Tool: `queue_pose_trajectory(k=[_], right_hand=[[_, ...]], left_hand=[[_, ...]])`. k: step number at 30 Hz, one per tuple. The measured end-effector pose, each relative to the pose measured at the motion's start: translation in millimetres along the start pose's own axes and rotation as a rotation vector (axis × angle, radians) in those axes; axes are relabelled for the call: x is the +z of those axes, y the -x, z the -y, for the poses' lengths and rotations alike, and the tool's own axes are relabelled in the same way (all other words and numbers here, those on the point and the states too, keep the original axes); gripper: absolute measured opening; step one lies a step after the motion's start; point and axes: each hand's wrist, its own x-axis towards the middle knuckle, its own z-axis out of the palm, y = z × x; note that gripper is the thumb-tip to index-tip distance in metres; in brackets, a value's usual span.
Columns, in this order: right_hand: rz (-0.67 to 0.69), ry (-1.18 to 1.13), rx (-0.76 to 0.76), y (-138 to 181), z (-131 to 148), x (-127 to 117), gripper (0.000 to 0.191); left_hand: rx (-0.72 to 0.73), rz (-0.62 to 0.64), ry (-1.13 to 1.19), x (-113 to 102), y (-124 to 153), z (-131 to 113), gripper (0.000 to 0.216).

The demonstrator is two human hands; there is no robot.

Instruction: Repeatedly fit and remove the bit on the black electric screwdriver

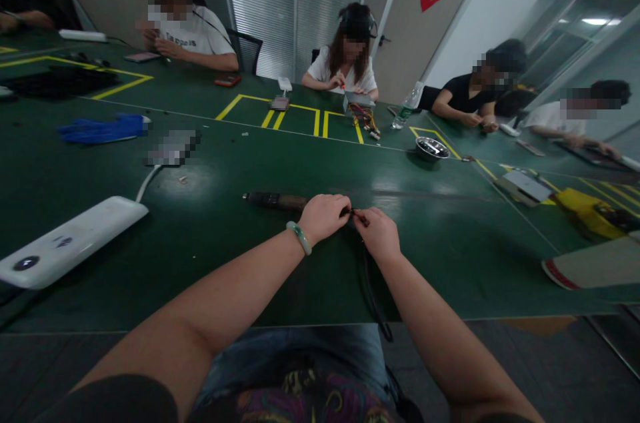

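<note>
A long, slim electric screwdriver point(275, 201) lies on the green table with its metal tip pointing left. Its dark nose leads into a brownish body, and the rear end is hidden under my left hand point(327, 216). That hand is closed around the tool's back end, a green and white bangle at the wrist. Close beside it, my right hand point(377, 229) pinches the black cable point(369, 283) where it meets the tool. From there the cable drops over the table's front edge. Fine detail between the fingertips is too small and dark to make out.
On the left are a white power bank point(75, 239) wired to a phone point(173, 146) and a blue glove point(105, 129). A metal bowl point(431, 148), a bottle point(407, 106) and a paper cup point(595, 263) stand right. Several people sit across the table.
</note>
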Motion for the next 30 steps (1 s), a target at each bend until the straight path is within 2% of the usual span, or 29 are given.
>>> queue_pose_trajectory(k=[9, 14, 20, 26, 30], right_hand=[[0.060, 0.183, -0.170, -12, -6, 2, 0.020], [0.189, 0.221, -0.185, -19, -9, 3, 0.020], [0.245, 0.258, -0.250, -30, -12, -2, 0.011], [0.244, 0.305, -0.149, -39, -30, -7, 0.011], [0.205, 0.364, 0.029, -20, -72, -40, 0.016]], left_hand=[[0.007, 0.014, -0.022, -5, 1, -2, 0.014], [0.025, 0.021, -0.002, -10, 3, -3, 0.020], [0.135, -0.078, 0.055, -15, 6, -2, 0.030], [0.173, -0.122, 0.114, -21, 8, 4, 0.031], [0.135, -0.116, 0.123, -21, 9, 8, 0.031]])
